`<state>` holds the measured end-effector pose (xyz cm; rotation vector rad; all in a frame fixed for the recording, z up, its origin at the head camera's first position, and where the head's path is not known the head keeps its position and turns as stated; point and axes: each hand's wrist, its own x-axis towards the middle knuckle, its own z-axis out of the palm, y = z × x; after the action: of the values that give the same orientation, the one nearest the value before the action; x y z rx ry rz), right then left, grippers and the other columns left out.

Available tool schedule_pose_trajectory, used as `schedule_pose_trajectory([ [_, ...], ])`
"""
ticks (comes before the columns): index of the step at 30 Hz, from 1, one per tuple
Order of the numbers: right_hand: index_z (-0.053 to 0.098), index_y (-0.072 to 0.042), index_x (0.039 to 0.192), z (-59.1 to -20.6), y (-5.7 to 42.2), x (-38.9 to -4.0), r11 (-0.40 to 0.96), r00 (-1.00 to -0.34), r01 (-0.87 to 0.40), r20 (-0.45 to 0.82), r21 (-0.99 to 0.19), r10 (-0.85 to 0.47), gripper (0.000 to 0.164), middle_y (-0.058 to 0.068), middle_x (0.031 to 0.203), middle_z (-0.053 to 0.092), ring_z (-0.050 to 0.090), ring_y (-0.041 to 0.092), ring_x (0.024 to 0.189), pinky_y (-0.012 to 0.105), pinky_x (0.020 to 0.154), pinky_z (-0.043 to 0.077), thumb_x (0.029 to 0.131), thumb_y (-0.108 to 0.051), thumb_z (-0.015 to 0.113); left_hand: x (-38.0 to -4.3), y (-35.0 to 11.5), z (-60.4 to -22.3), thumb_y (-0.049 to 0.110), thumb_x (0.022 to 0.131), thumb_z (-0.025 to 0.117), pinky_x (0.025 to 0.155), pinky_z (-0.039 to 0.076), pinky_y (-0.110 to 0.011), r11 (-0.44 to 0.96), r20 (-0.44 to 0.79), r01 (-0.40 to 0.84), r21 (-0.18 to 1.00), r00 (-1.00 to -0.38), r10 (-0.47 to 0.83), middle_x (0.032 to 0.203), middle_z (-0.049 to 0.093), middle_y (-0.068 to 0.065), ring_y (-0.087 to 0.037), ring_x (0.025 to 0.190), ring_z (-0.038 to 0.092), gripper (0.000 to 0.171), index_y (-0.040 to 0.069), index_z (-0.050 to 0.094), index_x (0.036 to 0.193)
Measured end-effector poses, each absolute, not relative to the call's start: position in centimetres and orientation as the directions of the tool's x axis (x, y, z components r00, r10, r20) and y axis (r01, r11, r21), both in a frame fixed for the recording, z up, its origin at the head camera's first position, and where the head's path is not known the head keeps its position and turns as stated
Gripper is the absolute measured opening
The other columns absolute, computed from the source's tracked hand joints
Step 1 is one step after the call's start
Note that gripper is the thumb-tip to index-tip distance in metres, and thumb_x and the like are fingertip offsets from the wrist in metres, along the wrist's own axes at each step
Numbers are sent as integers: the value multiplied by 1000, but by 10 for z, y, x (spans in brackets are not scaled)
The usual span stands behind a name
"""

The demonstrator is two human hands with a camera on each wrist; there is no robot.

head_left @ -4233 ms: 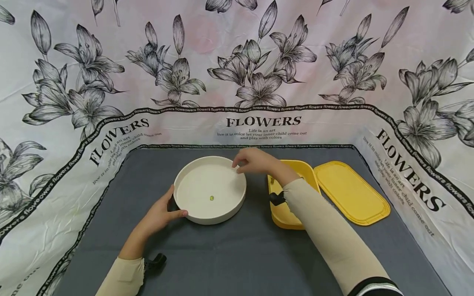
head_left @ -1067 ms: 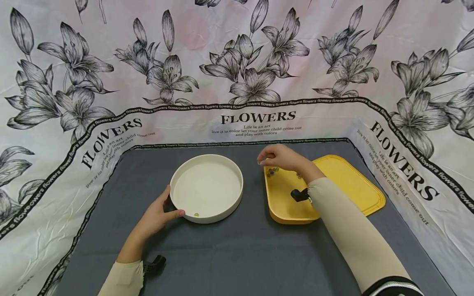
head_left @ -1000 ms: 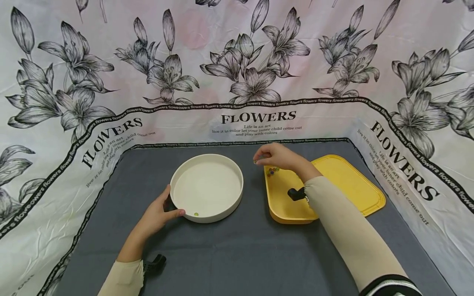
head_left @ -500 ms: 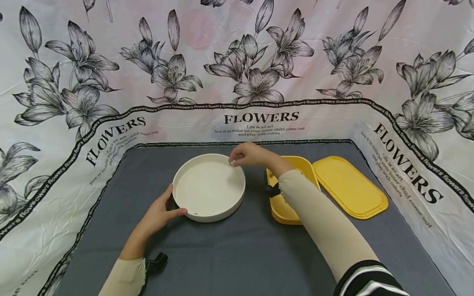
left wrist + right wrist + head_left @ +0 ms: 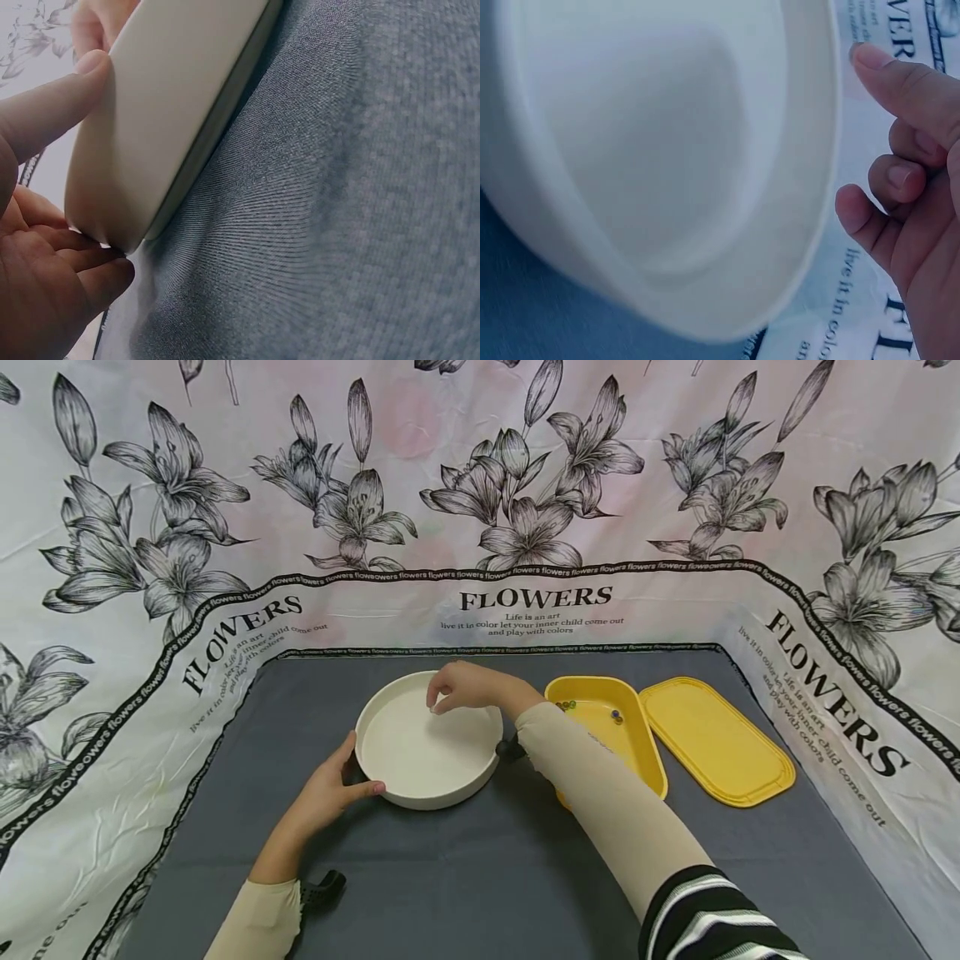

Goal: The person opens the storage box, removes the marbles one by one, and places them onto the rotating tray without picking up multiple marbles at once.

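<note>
A round white dish (image 5: 420,760) stands on the grey cloth, tilted in both wrist views. My left hand (image 5: 330,789) grips its left side, thumb (image 5: 82,79) at the rim and the other fingers (image 5: 97,277) under the bottom edge. My right hand (image 5: 472,687) hangs over the far part of the dish, thumb and index fingertips together and the other fingers curled in the right wrist view. The marble they pinch is hidden by the fingertips. Several small glass marbles (image 5: 617,717) lie in the yellow box (image 5: 641,752), which my right forearm partly covers.
A yellow lid (image 5: 716,742) lies flat on the grey cloth (image 5: 450,893), right of the box. Behind the cloth's far edge rises a white floral sheet (image 5: 525,527). A black wrist camera (image 5: 324,892) sits by the left cuff.
My right hand has carried a marble from the yellow box leftward over the dish. Earlier a greenish marble rolled to the dish's near edge; it no longer shows. My left hand keeps its grip.
</note>
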<state>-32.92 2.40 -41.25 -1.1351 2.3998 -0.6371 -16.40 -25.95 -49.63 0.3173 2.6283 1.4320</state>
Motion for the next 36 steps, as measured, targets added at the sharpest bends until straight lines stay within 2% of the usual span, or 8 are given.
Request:
schedule_pose_trajectory([
  [5,77,-15,109,-424,8,-330,593,-585,-603,-210,-534,-784,14,-3,100,63,49,14,92,29,79,44,97,-19,74,-166,-261,-498,35,86,85,118,32,-60,523,1,133,842,-970,245,170,12,-21,-44,151,28,116,4,5,165],
  [12,79,-20,99,-440,-7,-330,607,-560,-671,-245,-426,-791,6,-5,87,58,48,11,82,24,71,40,93,-20,78,-168,-262,-501,35,85,85,118,32,-60,524,6,140,840,-969,248,170,14,-21,-43,151,29,116,5,7,165],
  [17,78,-20,95,-448,-10,-328,625,-555,-638,-295,-450,-778,6,-5,88,58,48,12,82,25,72,39,91,-16,79,-171,-262,-503,34,86,85,119,31,-59,520,17,152,841,-967,256,170,13,-20,-43,152,27,115,4,7,165],
  [23,79,-19,100,-452,-13,-328,620,-535,-625,-318,-474,-783,9,-4,92,62,49,12,83,26,74,41,91,-17,80,-170,-263,-503,31,86,85,119,30,-59,515,18,153,843,-966,258,170,11,-21,-43,153,25,115,4,6,165],
  [28,77,-16,107,-442,-7,-326,592,-525,-623,-287,-512,-801,15,-2,96,61,48,14,88,28,77,41,92,-17,79,-169,-263,-503,29,86,85,120,30,-58,493,9,142,858,-965,261,170,10,-21,-42,153,24,116,2,5,164],
  [33,76,-13,116,-418,20,-322,581,-565,-591,-227,-560,-793,21,-1,106,61,48,17,98,33,86,43,96,-19,75,-166,-257,-498,24,87,84,120,29,-59,492,1,134,860,-965,262,170,8,-22,-43,153,23,113,2,4,164],
  [36,76,-15,116,-403,39,-320,575,-591,-581,-188,-576,-785,21,0,104,62,49,19,97,35,83,44,96,-20,75,-160,-253,-489,18,88,83,120,28,-60,483,3,132,866,-966,259,170,8,-23,-45,153,21,111,0,4,164],
])
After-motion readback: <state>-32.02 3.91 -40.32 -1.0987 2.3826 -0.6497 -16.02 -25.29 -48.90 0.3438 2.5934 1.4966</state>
